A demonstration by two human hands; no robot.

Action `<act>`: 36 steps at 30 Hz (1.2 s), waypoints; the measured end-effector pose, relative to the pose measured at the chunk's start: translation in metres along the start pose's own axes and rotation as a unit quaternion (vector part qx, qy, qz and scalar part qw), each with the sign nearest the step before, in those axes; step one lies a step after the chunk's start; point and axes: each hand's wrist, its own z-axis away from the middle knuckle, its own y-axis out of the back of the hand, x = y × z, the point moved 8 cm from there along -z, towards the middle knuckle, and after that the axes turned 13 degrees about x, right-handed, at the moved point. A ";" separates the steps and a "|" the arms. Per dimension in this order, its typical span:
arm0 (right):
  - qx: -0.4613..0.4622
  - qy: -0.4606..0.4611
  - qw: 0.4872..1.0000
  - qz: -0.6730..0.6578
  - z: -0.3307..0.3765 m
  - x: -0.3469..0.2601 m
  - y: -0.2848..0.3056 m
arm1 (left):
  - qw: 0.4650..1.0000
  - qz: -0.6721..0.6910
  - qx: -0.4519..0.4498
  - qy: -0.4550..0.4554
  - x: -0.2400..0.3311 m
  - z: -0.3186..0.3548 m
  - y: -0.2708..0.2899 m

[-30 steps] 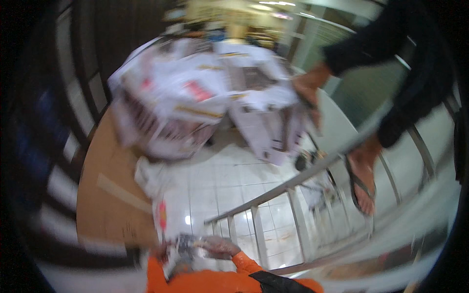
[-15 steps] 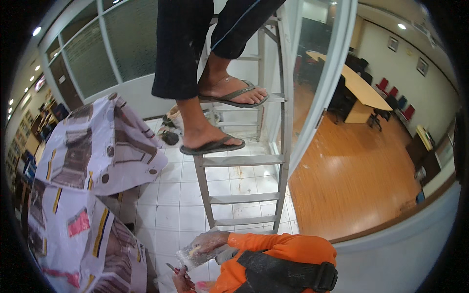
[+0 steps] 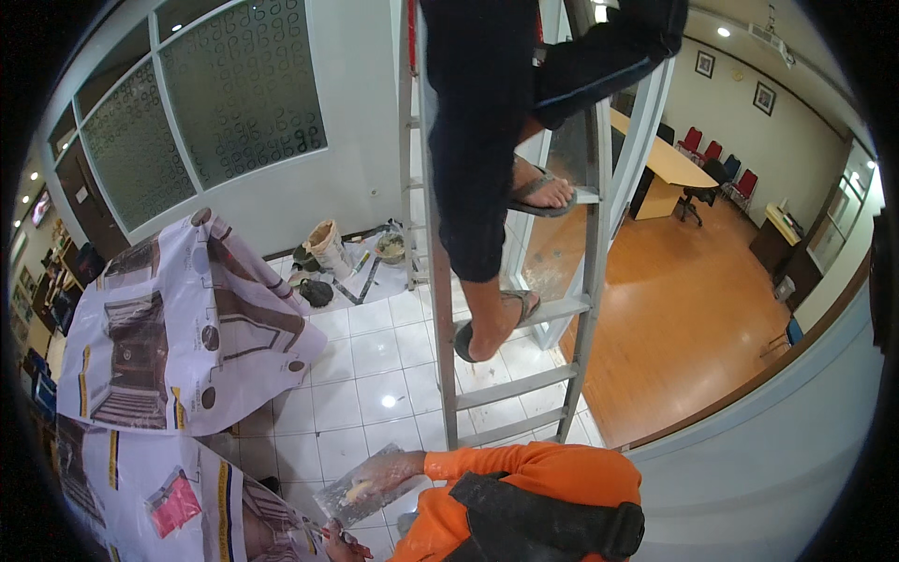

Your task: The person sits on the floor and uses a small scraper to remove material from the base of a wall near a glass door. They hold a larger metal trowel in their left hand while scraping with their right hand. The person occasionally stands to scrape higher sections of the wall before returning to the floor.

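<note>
My right hand (image 3: 398, 468), at the end of an orange sleeve, grips a flat rectangular trowel (image 3: 339, 506) with a grey, smeared plate. A small yellowish part shows beside my fingers; whether it is the handle or some paste, I cannot make out. Lower and to the left, my left hand (image 3: 345, 549) is closed round a red-handled scraper (image 3: 328, 532), whose thin blade points toward the sheet. Both hands are in front of the metal ladder (image 3: 517, 386). On its rungs stands another person in dark trousers (image 3: 482, 159) and flip-flops (image 3: 543, 203).
A printed plastic sheet (image 3: 248, 323) drapes bulky things on the left. By the far wall stand a sack (image 3: 325, 245) and a bucket (image 3: 390, 247). White tiles (image 3: 348, 393) meet a wooden floor (image 3: 684, 318), with a table (image 3: 684, 167) and chairs beyond the glass door.
My view has shifted, so the ladder appears farther right and the sack and bucket come into sight. The other person's legs have changed position on the rungs. Both hands keep their tools.
</note>
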 end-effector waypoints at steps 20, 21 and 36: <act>0.294 -0.313 0.903 0.031 -0.228 0.089 0.201 | 0.994 -0.026 -0.018 -0.101 0.320 -0.284 -0.205; 0.316 -0.311 0.895 0.045 -0.225 0.090 0.208 | 0.998 -0.020 -0.042 -0.053 0.332 -0.293 -0.217; 0.619 -0.306 0.696 -0.197 -0.267 0.198 0.389 | 0.938 -0.068 -0.337 -0.056 0.464 -0.293 -0.528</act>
